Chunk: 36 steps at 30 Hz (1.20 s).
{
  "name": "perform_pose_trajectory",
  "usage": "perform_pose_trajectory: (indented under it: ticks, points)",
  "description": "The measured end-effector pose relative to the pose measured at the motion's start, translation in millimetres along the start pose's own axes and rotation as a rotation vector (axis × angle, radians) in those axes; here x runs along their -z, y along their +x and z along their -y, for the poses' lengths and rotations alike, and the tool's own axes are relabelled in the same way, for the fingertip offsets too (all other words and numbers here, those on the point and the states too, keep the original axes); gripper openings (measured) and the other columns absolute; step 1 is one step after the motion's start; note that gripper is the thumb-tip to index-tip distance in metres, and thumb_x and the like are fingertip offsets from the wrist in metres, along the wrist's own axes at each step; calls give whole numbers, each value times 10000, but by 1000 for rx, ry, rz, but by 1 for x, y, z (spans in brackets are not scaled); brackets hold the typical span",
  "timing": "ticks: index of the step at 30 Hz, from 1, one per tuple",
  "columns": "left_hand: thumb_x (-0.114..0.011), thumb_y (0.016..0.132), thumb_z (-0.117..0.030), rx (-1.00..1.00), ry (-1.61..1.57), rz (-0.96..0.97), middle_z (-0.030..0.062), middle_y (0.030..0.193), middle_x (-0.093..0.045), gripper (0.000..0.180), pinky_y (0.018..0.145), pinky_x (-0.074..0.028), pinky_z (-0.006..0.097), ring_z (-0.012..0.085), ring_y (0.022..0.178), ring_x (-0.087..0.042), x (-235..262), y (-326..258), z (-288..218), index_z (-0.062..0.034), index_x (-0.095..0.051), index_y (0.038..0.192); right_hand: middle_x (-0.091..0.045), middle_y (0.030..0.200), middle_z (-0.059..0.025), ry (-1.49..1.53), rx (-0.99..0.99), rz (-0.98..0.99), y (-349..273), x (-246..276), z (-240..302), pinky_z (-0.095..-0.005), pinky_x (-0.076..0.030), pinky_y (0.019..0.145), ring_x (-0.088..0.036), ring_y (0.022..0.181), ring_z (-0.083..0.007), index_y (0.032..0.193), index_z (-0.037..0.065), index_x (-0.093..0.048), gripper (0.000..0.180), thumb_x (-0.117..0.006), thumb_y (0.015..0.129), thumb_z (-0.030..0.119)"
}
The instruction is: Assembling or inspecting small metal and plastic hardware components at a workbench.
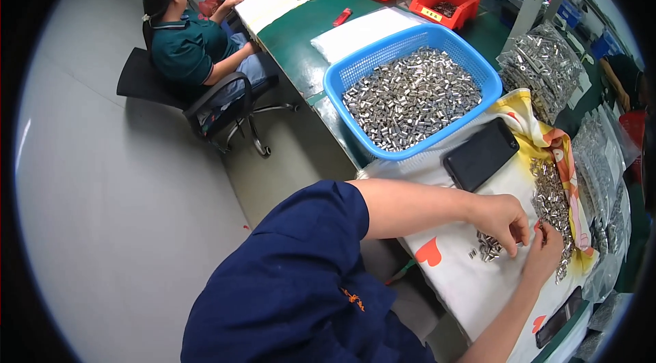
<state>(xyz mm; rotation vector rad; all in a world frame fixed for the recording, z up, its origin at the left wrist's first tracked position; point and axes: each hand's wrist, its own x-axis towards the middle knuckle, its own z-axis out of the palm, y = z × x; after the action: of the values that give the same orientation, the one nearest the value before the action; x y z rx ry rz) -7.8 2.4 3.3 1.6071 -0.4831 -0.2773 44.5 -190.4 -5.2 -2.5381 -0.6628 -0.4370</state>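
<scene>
Both my hands are close together over a cloth [454,281] with a heart pattern. My left hand [502,221] curls its fingers and thumb down above a small pile of metal sleeves [489,245]. Beside it, my right hand [544,251] has its fingertips pinched together at the edge of a larger heap of the same small silvery parts [551,192]. Whatever sits between the fingers of either hand is too small to make out. Two loose pieces [472,253] lie left of the small pile.
A blue basket [333,83] full of small metal cylinders stands beyond my left arm. Near it lies a black phone [481,155]; another phone [559,317] is at the lower right. Bagged parts [543,65] line the right. A co-worker [188,48] sits far left, near red bins [447,1].
</scene>
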Motion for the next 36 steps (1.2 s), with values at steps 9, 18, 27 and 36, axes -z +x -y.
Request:
perform_pose_trajectory:
  ticks: [9, 18, 27, 36]
  points:
    - [-730, 623, -116, 10, -28, 108, 13, 740, -621, 294, 624, -452, 197, 64, 669, -559, -6, 1, 3, -31, -634, 887, -548, 812, -117, -77, 48, 35, 6, -4, 6, -360, -395, 720, -511, 787, -276, 819, 9, -563, 92, -535, 749, 63]
    - [-726, 623, -100, 19, -66, 112, 11, 735, -615, 289, 617, -449, 197, 63, 658, -549, -5, 2, 6, -21, -631, 884, -510, 709, -104, -79, -28, 71, 5, -1, 17, -354, -379, 635, -490, 686, -253, 756, 9, -554, 68, -548, 738, 75]
    - [-718, 638, -81, 9, -96, 99, 1, 730, -606, 261, 616, -445, 194, 57, 660, -541, -6, 1, 4, -12, -623, 871, -517, 709, -116, -94, 1, 26, 4, -9, 12, -356, -384, 644, -491, 700, -263, 766, -2, -568, 97, -565, 721, 84]
    - [-730, 612, -102, 11, -83, 64, 17, 717, -609, 285, 603, -448, 206, 70, 647, -551, -4, 1, 4, -15, -630, 864, -509, 709, -67, 200, -133, -29, -2, -4, 6, -277, -369, 582, -452, 626, -170, 768, 11, -544, 58, -562, 743, 60]
